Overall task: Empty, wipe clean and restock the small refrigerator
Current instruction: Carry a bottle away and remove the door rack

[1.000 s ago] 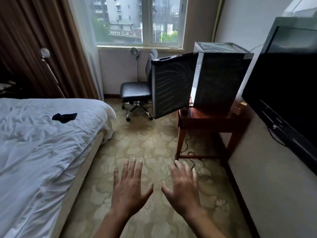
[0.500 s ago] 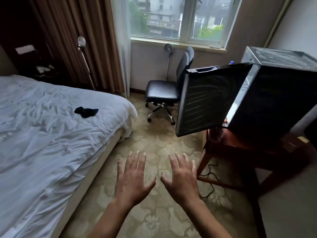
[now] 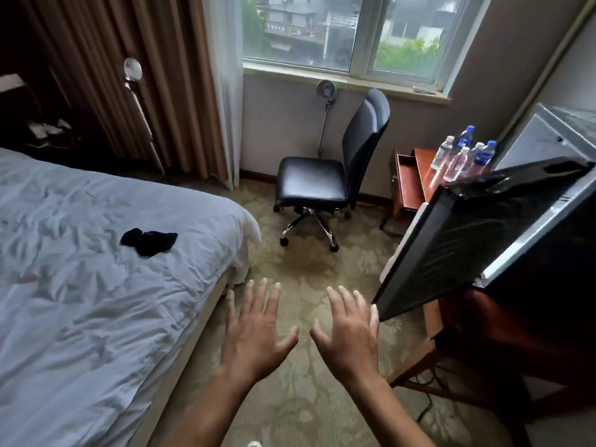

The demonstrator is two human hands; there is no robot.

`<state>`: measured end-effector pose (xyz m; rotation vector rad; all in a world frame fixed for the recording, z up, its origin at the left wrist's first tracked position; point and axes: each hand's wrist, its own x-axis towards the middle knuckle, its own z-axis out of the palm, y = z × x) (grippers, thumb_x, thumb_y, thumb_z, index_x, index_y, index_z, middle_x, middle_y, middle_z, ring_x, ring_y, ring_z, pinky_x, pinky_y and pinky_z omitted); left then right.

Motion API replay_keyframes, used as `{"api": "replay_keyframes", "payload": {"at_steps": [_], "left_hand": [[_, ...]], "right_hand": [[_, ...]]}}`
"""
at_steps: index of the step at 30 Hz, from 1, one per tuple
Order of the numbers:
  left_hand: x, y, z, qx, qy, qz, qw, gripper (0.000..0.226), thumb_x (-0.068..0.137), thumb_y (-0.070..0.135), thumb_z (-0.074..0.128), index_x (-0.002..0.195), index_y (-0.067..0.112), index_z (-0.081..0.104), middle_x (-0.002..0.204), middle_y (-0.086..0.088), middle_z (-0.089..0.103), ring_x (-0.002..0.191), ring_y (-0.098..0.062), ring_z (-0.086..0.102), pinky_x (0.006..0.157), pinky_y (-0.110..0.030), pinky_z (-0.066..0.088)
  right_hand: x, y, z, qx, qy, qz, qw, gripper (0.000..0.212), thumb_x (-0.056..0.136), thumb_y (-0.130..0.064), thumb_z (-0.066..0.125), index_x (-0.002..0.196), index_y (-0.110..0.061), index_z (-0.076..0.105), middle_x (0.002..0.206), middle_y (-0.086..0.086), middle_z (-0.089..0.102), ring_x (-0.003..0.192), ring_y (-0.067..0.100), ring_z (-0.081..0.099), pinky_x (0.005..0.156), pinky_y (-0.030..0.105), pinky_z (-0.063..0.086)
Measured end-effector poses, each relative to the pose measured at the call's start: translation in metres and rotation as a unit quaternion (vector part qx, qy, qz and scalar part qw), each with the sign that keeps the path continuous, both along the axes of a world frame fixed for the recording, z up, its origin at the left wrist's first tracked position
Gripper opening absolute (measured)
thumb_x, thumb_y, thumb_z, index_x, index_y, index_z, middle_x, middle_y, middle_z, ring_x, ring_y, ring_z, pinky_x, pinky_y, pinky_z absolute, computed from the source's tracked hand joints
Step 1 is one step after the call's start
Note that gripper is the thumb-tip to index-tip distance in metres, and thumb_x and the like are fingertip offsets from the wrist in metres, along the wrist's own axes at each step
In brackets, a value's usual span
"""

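Carpet (image 3: 309, 279) patterned | left hand (image 3: 254, 337), right hand (image 3: 350, 341) spread, empty | refrigerator (image 3: 532, 240) door ajar | bed (image 3: 96, 285) left

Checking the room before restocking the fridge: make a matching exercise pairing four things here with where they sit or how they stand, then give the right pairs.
Things:
1. dark cloth
2. water bottles
3. refrigerator door
4. office chair

Places or states:
A. below the window, beside the curtain
B. swung open
C. lying on the white bed
D. standing on the wooden table behind the fridge

Pairs: 1-C, 2-D, 3-B, 4-A
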<state>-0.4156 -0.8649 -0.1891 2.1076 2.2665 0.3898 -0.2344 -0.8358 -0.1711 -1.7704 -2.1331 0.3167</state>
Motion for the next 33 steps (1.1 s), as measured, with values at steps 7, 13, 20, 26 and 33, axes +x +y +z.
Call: {"api": "replay_keyframes", "payload": {"at_steps": [7,13,20,26,33], "left_hand": [[-0.068,0.106,0.009,-0.02,-0.041,-0.024,0.999,0.095,0.083,0.075,0.021,0.164,0.025,0.013,0.171,-0.004,0.008,0.158,-0.024,-0.003,0.124,-0.057,-0.009],[-0.097,0.204,-0.011,-0.024,-0.034,-0.056,0.998,0.094,0.084,0.075,0.028,0.162,0.023,0.022,0.169,-0.005,0.019,0.158,-0.026,0.008,0.124,-0.055,-0.006],[-0.099,0.351,-0.008,-0.029,-0.005,-0.127,0.991,0.093,0.085,0.074,0.03,0.163,0.024,0.019,0.17,-0.003,0.016,0.158,-0.025,0.003,0.124,-0.054,-0.007],[-0.094,0.464,0.001,-0.029,0.037,-0.191,0.981,0.093,0.086,0.076,0.029,0.163,0.024,0.02,0.17,-0.003,0.018,0.158,-0.024,0.003,0.124,-0.058,-0.002],[-0.076,0.567,0.002,-0.014,0.043,-0.248,0.968,0.092,0.085,0.076,0.036,0.16,0.023,0.031,0.167,-0.006,0.027,0.158,-0.027,0.01,0.124,-0.057,-0.003]], "right_hand": [[-0.059,0.091,-0.009,0.002,-0.008,-0.033,0.999,0.07,0.087,-0.054,0.049,0.151,-0.026,0.043,0.157,0.0,0.042,0.15,0.027,0.028,0.123,0.056,0.012],[-0.087,0.183,-0.029,0.013,-0.002,-0.08,0.997,0.075,0.083,-0.057,0.038,0.148,-0.024,0.048,0.154,0.001,0.047,0.147,0.029,0.034,0.121,0.058,0.017],[-0.104,0.3,-0.043,-0.002,-0.003,-0.12,0.993,0.074,0.082,-0.058,0.045,0.149,-0.027,0.047,0.155,0.001,0.046,0.147,0.03,0.033,0.12,0.062,0.018],[-0.105,0.392,-0.04,-0.01,-0.01,-0.173,0.985,0.073,0.084,-0.06,0.043,0.151,-0.029,0.045,0.156,0.0,0.044,0.149,0.029,0.031,0.121,0.062,0.018],[-0.097,0.473,-0.033,-0.006,-0.036,-0.236,0.971,0.071,0.084,-0.058,0.046,0.148,-0.028,0.05,0.153,0.002,0.049,0.146,0.031,0.037,0.118,0.062,0.026]]}}
